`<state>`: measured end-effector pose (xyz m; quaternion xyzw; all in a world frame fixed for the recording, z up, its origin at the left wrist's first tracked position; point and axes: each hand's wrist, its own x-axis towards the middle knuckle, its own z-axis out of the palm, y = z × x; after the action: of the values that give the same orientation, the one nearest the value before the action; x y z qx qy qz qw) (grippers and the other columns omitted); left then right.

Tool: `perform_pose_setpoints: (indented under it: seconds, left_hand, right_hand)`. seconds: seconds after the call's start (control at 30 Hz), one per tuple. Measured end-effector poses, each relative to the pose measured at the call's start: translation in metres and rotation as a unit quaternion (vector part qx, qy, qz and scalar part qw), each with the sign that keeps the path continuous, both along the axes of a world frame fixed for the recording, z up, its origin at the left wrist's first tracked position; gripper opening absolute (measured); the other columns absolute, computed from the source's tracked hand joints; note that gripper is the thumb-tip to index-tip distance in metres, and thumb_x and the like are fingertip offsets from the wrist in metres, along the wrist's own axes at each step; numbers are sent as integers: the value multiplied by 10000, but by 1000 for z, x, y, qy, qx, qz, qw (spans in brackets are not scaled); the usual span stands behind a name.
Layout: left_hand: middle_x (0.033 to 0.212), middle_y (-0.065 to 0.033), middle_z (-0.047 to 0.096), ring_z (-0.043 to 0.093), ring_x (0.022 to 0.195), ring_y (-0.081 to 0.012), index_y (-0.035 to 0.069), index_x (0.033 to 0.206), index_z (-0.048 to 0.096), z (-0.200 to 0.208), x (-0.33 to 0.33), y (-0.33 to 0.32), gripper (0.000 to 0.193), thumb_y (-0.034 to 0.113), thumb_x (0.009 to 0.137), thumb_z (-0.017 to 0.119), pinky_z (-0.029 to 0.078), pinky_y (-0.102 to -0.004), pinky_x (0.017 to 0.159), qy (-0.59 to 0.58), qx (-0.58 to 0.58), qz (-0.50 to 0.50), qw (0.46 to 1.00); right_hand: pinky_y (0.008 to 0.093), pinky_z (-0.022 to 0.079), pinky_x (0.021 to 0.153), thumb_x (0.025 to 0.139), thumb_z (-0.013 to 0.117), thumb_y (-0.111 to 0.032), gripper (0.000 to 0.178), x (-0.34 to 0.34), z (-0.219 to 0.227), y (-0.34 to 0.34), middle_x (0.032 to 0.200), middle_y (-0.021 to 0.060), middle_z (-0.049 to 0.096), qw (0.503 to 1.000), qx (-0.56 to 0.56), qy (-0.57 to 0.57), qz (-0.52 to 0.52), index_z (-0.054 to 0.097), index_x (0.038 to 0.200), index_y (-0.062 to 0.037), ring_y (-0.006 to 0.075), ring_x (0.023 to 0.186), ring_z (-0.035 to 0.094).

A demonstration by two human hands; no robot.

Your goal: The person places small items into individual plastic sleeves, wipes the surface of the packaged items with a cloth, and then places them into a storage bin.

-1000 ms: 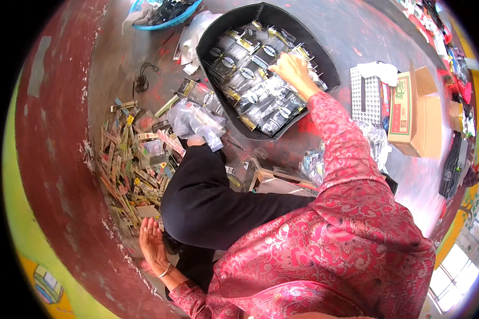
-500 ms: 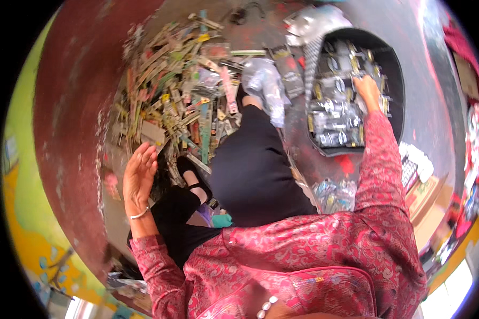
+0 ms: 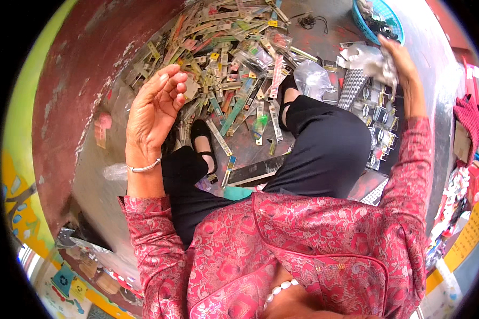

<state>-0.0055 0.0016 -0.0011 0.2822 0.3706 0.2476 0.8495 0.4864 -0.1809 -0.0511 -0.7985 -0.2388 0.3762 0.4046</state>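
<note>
My right hand (image 3: pixel 402 63) is at the upper right, its fingers closed on a crumpled whitish plastic bag (image 3: pixel 370 59); the bag is blurred. Below it, partly hidden by my knee and sleeve, lies a black container with rows of small clear packages (image 3: pixel 380 114). A black-and-white checked strip (image 3: pixel 352 87) shows at its left edge. My left hand (image 3: pixel 157 106) is raised over the floor on the left, holding nothing, with its fingers loosely bent and apart. Beyond it spreads a heap of long printed packaging strips (image 3: pixel 218 66).
A blue plastic basket (image 3: pixel 358 22) with dark things in it stands at the far right. Clear plastic wrapping (image 3: pixel 312 78) lies between my foot and the bag. A dark flat strip (image 3: pixel 258 170) is on the floor between my legs. A red wall (image 3: pixel 64 106) rises on the left.
My right hand has left the packages in the black container and moved up to the whitish bag, now gripped. My left hand has risen. The view has shifted, bringing the blue basket in.
</note>
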Motion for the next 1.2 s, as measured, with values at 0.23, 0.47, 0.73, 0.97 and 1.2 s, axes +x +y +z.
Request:
perform_pose_setpoints:
  seconds: [0.23, 0.47, 0.73, 0.97, 1.2]
  left_hand:
    - [926, -84, 596, 557, 809, -144, -18, 1096, 533, 8, -25, -3, 269, 113, 861, 548, 465, -233, 682, 18, -8, 34, 999]
    - [883, -77, 606, 552, 773, -131, -6, 1025, 555, 8, -30, 6, 217, 132, 859, 545, 454, -223, 658, 29, 19, 44, 998]
    - [829, -67, 596, 542, 737, -122, 11, 982, 561, 0, -19, 15, 166, 112, 851, 547, 438, -223, 631, 50, -19, 73, 996]
    - [823, -65, 598, 540, 726, -117, 15, 972, 567, -6, -15, 22, 155, 102, 845, 549, 442, -221, 633, 76, -20, 63, 995]
    - [846, -61, 594, 542, 724, -122, 7, 1004, 549, 1, -13, 13, 185, 104, 847, 546, 452, -220, 643, 74, 3, 75, 994]
  right_hand:
    - [351, 446, 573, 777, 585, -235, 200, -97, -10, 198, 670, 97, 596, 702, 112, -378, 592, 607, 782, -36, 251, 581, 550]
    - [428, 509, 679, 669, 622, -290, 339, -217, -173, 207, 895, 198, 642, 740, -132, -329, 572, 660, 879, -26, 341, 836, 629]
    - [412, 508, 713, 733, 588, -446, 460, -240, -251, 195, 905, 172, 648, 775, -198, -298, 521, 669, 869, -14, 328, 861, 633]
    - [425, 511, 732, 720, 575, -270, 323, -211, -283, 203, 918, 205, 641, 786, -182, -315, 500, 663, 870, 4, 333, 874, 635]
    - [365, 482, 708, 706, 597, -246, 336, -133, -226, 201, 855, 172, 641, 774, -199, -231, 555, 630, 883, 38, 297, 791, 611]
